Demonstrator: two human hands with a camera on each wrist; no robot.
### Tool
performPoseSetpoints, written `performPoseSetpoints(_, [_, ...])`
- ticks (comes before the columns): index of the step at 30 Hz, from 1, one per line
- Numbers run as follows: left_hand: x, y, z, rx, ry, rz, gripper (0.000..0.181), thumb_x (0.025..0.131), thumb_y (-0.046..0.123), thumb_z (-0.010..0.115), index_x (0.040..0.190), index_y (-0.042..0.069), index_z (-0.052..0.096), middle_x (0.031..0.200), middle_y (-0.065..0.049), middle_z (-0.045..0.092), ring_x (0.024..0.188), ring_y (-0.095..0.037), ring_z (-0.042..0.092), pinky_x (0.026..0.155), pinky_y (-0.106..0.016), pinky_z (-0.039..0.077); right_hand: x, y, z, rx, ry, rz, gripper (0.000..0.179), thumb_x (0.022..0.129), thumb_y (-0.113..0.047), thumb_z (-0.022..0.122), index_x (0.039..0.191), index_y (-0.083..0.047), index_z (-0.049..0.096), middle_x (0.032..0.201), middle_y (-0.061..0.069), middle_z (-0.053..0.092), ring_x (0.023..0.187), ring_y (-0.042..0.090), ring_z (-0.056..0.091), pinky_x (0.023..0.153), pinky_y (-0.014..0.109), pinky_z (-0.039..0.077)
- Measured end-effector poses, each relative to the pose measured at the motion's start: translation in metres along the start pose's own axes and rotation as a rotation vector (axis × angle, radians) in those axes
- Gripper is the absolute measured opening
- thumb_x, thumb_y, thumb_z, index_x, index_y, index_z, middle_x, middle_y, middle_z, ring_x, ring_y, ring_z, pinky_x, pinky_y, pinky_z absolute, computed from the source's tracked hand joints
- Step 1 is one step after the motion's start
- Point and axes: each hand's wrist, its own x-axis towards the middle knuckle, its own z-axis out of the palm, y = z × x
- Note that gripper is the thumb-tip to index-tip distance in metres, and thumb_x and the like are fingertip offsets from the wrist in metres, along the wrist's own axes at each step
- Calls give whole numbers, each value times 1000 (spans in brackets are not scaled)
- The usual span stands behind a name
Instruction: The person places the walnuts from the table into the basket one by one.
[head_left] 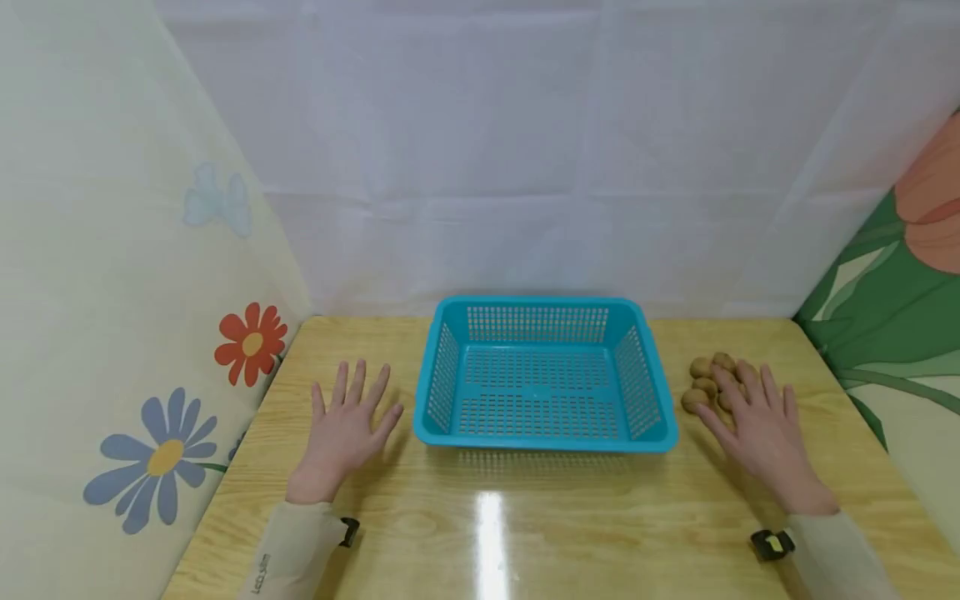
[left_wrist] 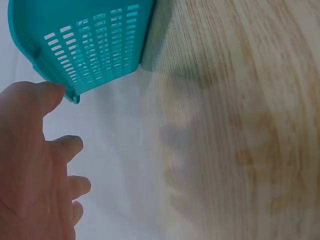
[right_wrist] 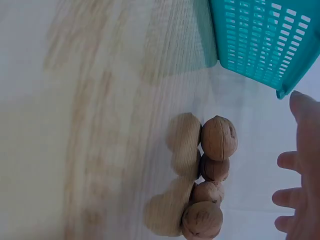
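A cluster of several brown walnuts [right_wrist: 219, 138] lies on the table to the right of a blue plastic basket [head_left: 536, 445]. My right hand [head_left: 763, 429] hovers over the walnuts with its fingers spread, partly hiding some of them in the head view. In the right wrist view, a gap shows between that hand's fingers and the nuts. To the basket's left is my left hand [head_left: 341, 442], palm down with fingers extended and nothing in it. The basket's perforated side [left_wrist: 95, 50] appears beyond the left thumb in the left wrist view. No walnuts show inside the basket.
The wooden table [head_left: 420, 533] reaches back to a white cloth wall [head_left: 480, 167]. Flower-printed panels stand at the left [head_left: 67, 292] and right [head_left: 900, 350]. A bright light reflection lies on the table in front of the basket.
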Motion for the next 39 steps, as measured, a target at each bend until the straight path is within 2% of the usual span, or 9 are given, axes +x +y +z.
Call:
performPoseSetpoints(5, [3,-1,5,-48,17,4,71,109,56,38,167,15,26,171,-25,16,157,-49,5,119,-78,-2,5,11,-1,6,53,-51,61,106,-41,59,151,-1,48,148,36,42,139,64,30,110,83,17])
performPoseSetpoints(9, [9,1,12,-182,68,30,67,111,49,40,165,10,30,168,-25,26,155,-49,17,120,-77,10,6,27,-7,25,151,-102,50,103,-26,67,140,6,57,129,38,57,116,60,51,94,78,36])
performPoseSetpoints(12, [14,6,14,-370,119,39,61,113,41,41,162,5,36,164,-24,35,153,-48,27,121,-72,19,7,41,-15,31,183,-102,43,100,-18,70,134,8,61,115,36,64,103,56,58,87,73,42])
performPoseSetpoints(18, [24,19,15,-772,181,-23,51,113,32,45,153,0,50,152,-21,54,141,-38,50,115,-53,44,4,57,-30,61,89,-39,35,102,-19,68,126,6,65,106,31,70,105,56,56,88,73,38])
performPoseSetpoints(21, [31,25,17,-971,148,-25,49,113,28,47,152,-2,49,152,-22,53,139,-36,53,109,-41,50,2,62,-32,71,57,-97,26,97,-11,73,119,4,71,103,26,73,97,52,63,82,69,46])
performPoseSetpoints(24, [36,31,19,-1122,80,-38,52,113,27,48,156,-1,44,157,-20,49,140,-35,52,107,-33,52,1,69,-28,70,33,-188,30,85,-3,83,114,3,75,103,23,76,91,46,68,78,60,52])
performPoseSetpoints(29, [44,40,21,-1220,7,-108,57,112,29,50,162,6,36,162,-15,43,144,-31,47,111,-38,49,-3,80,-17,24,36,-296,46,66,6,89,110,2,77,100,17,77,86,39,69,75,50,54])
performPoseSetpoints(33, [47,44,21,-1261,-4,-134,58,112,26,49,163,5,31,166,-15,37,151,-29,37,120,-45,38,-5,83,-13,37,-8,-275,47,66,7,89,111,2,76,101,19,76,87,40,68,75,52,54])
performPoseSetpoints(39, [48,47,22,-1276,-2,-147,57,113,23,48,164,6,30,166,-12,37,152,-27,36,121,-45,36,-11,80,-12,89,-56,-217,44,72,6,88,113,1,74,107,21,75,92,35,69,75,37,57])
